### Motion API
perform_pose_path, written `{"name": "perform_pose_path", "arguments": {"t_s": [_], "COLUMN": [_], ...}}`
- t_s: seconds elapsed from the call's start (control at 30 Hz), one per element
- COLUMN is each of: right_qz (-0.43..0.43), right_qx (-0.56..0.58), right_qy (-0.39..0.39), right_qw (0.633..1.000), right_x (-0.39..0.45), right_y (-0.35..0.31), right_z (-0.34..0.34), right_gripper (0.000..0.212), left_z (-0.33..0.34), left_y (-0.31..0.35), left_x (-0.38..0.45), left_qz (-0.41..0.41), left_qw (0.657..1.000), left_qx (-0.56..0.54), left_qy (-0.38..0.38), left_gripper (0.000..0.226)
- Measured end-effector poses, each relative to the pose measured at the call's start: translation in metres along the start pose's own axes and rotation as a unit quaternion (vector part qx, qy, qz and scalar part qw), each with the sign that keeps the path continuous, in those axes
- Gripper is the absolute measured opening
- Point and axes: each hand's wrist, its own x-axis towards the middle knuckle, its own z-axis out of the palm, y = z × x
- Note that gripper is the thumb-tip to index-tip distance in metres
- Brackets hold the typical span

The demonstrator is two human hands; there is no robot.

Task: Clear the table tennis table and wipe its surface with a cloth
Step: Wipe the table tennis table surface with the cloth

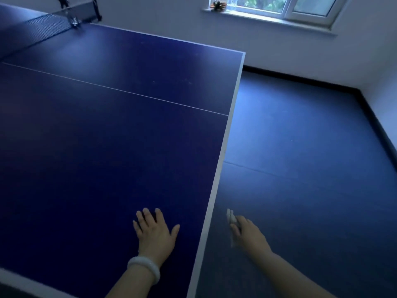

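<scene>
Head view: left hand (154, 231) lies flat, fingers spread, on the blue table tennis table (107, 136). Right hand (247, 231) squeezes a small white cloth (231, 218) beside the table's edge.

The table tennis table (107, 130) is dark blue with white edge lines and a thin white centre line — its net (43, 26) stretches across the far end. The cloth (232, 220) — small, pale, bunched — is off the table's right side, above the floor.

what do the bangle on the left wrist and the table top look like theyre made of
Bangle: smooth, milky white, faintly glossy, so possibly jade, stone or glass; plastic cannot be ruled out.
Table top: hard flat board with a matte blue coating, soft window glare and painted white lines.
</scene>
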Motion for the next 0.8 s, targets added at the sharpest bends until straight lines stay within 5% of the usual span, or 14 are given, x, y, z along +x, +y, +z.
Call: {"name": "perform_pose_path", "arguments": {"t_s": [0.27, 0.8], "right_qz": [-0.054, -0.213], "right_qx": [-0.046, -0.046], "right_qy": [0.003, 0.016], "right_qw": [0.997, 0.976], "right_x": [0.051, 0.219], "right_y": [0.019, 0.078], "right_z": [-0.067, -0.242], "right_gripper": [0.028, 0.033], "left_z": [-0.044, -0.099], "left_y": [0.076, 0.245], "left_x": [0.023, 0.084], "left_qz": [0.064, -0.06], "left_qw": [0.998, 0.996], "left_qx": [-0.001, -0.032], "left_qy": [0.001, 0.062], "left_gripper": [0.057, 0.049]}}
